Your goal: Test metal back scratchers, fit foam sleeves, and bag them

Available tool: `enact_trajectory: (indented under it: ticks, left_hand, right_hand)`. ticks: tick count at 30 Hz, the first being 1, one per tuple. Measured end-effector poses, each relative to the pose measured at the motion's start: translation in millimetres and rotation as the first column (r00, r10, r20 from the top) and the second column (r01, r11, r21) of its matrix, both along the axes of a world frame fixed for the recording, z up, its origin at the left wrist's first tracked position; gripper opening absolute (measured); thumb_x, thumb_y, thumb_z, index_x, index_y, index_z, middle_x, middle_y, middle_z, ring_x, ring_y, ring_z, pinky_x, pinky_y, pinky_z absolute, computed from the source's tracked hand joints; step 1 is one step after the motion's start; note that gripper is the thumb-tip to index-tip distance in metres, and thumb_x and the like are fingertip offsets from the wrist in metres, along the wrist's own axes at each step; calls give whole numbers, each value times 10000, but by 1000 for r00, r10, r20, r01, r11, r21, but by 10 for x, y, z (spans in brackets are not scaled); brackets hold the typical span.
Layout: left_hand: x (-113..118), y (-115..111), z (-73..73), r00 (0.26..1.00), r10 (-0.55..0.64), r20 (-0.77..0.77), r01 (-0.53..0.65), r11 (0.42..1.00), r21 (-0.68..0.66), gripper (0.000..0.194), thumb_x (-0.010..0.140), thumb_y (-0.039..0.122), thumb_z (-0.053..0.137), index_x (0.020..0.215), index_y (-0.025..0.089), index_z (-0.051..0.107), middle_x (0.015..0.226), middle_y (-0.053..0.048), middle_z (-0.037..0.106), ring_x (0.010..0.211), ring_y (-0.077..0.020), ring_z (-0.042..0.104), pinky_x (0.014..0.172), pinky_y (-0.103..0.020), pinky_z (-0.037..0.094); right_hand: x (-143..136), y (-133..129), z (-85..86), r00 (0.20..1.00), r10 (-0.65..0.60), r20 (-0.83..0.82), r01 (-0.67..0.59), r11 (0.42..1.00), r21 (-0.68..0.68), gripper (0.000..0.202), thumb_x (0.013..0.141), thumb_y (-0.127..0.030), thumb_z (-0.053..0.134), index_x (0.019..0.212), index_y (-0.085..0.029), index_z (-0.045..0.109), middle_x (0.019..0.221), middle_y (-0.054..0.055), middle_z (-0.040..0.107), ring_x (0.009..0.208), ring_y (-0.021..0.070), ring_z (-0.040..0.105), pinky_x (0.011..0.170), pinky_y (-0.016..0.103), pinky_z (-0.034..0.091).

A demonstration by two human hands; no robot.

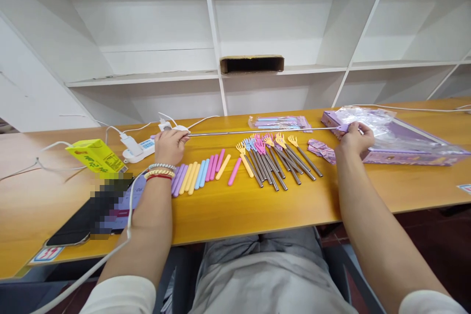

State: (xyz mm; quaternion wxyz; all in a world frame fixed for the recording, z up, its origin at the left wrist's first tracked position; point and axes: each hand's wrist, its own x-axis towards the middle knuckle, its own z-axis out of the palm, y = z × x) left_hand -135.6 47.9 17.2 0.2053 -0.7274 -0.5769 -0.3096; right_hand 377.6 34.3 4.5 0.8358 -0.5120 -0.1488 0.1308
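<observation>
A telescopic back scratcher [257,131] is drawn out long and stretched level across the table between my hands. My left hand [170,146] is closed on the thin rod's left end. At the other end, my right hand [355,138] pinches near its purple claw head. Below the rod lies a pile of back scratchers [279,159] with yellow, blue, pink and purple claws and short metal shafts. Loose plastic handle sleeves [200,174] in purple, yellow, blue and pink lie in a row right of my left wrist; a pink sleeve [234,171] is nearer the pile.
Wrapped back scratchers [279,122] lie at the back. A purple box [408,157] with clear plastic bags stands right, beside purple cards [322,150]. On the left are a yellow carton [97,157], a power strip [142,151], a dark phone [81,216] and a white cable [129,216].
</observation>
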Motion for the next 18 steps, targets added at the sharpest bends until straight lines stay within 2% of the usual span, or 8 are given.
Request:
enact_trajectory:
  ticks: [3,8,12,15,18]
  left_hand:
    - [-21,25,-16,1000,10,5,-10,999,-50,274,847,354,425,964,239,644,1003,-65,659,983,-247,538,922,-423,246]
    - [-12,41,-28,1000,-8,23,10,996,-88,290,847,372,440,1023,233,623,1026,-77,655,1005,-253,535,903,-437,248]
    - [10,37,-18,998,51,41,-47,994,-103,306,812,453,485,946,222,636,992,-85,658,1003,-273,529,901,-449,243]
    - [14,32,-15,996,75,46,-69,991,-113,335,788,496,508,910,213,638,972,-91,658,993,-284,529,892,-456,250]
    - [13,33,-27,994,86,61,-80,993,-88,337,791,500,506,916,214,634,981,-93,656,987,-283,534,889,-464,250]
  right_hand:
    - [-37,15,-18,993,-106,52,106,994,9,71,788,-177,514,823,-190,454,621,-38,469,446,76,450,420,212,364]
    - [-30,47,-50,997,-69,44,72,995,-69,58,795,-221,479,836,-201,442,612,-33,482,423,98,476,373,221,342]
    - [33,62,-62,996,-86,-10,85,994,-70,30,825,-228,390,815,-214,416,640,-36,489,427,90,481,383,215,361]
    - [50,49,-46,993,-30,-114,30,1000,-2,108,831,-214,337,810,-204,442,682,-14,526,441,91,505,376,212,346]
    - [31,15,-15,968,113,-224,-86,988,128,246,872,-327,274,845,-192,477,751,27,564,455,110,536,361,226,320]
